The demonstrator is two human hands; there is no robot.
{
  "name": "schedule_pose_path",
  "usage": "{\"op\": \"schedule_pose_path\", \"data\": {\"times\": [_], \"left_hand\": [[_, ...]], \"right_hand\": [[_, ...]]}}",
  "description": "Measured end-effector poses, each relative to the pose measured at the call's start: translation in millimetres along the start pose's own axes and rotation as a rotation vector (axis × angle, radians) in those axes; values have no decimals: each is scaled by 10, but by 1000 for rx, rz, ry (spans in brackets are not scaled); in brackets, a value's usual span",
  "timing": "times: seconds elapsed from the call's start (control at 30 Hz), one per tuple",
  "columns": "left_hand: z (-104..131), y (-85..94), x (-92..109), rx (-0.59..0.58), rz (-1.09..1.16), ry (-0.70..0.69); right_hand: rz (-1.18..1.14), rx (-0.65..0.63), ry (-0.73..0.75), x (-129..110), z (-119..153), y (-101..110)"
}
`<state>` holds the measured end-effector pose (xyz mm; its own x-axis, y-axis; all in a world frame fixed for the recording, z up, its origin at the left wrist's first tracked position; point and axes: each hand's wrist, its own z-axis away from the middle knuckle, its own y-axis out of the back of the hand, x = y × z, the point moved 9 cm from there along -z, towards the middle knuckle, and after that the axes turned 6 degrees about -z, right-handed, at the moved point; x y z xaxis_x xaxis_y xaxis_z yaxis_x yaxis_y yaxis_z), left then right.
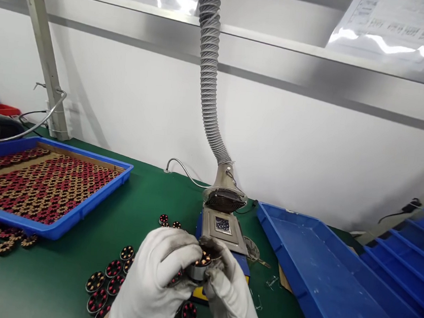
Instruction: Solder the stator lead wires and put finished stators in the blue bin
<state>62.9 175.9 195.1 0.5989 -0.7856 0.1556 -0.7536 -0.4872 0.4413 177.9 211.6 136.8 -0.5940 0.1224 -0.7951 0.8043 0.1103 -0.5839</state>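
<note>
Both of my hands wear white gloves with dark smudges on the fingers. My left hand [161,268] and my right hand [228,284] meet around a round motor part [199,270] with a silver metal rim and copper-coloured windings inside. Fingers of both hands grip its edge and hide much of it. Under my left fingers a second round part [175,278] partly shows; whether I hold it is unclear. Several similar black round parts [114,268] with red or copper-coloured coils lie on the green bench left of my hands. More lie below my hands.
Behind my hands stands a solder pot [222,225] under a fume hood [225,198] with a grey hose [208,69]. At left, a blue tray [92,208] holds many red and tan rings. Another blue tray [292,265] and stacked blue trays [404,255] stand at right.
</note>
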Motion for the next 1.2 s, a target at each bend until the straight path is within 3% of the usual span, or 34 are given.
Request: {"op": "schedule_pose_path", "data": {"times": [0.07, 0.27, 0.43, 0.53, 0.63, 0.73, 0.87, 0.97, 1.07, 1.13, 1.2], "left_hand": [[28, -32, -15, -15, -15, 8], [51, -87, -66, -55, -5, 47], [-17, -81, -95, -98, 275, 93], [3, -115, -240, -98, 494, 246], [106, -136, -487, -23, 712, 512], [172, -121, -601, 0, 729, 668], [110, -258, -414, -197, 762, 591], [118, -235, -459, -56, 888, 624], [184, -120, -606, 94, 848, 690], [184, -86, -607, 36, 734, 674], [126, -125, -482, -132, 590, 552]], "right_hand": [[-39, -39, -70, 104, 4, -65], [-177, -7, -128, 250, 6, -7], [-150, 44, -110, 238, 48, 15], [-150, 38, -131, 287, 57, -1], [-250, -20, -249, 430, 86, -48], [-307, -38, -294, 492, 111, -55], [-243, -8, -229, 459, 102, -31], [-260, 11, -244, 478, 106, -10], [-380, -41, -331, 525, 126, -30], [-439, -90, -366, 524, 133, -50], [-466, -101, -403, 533, 139, -49]]}}
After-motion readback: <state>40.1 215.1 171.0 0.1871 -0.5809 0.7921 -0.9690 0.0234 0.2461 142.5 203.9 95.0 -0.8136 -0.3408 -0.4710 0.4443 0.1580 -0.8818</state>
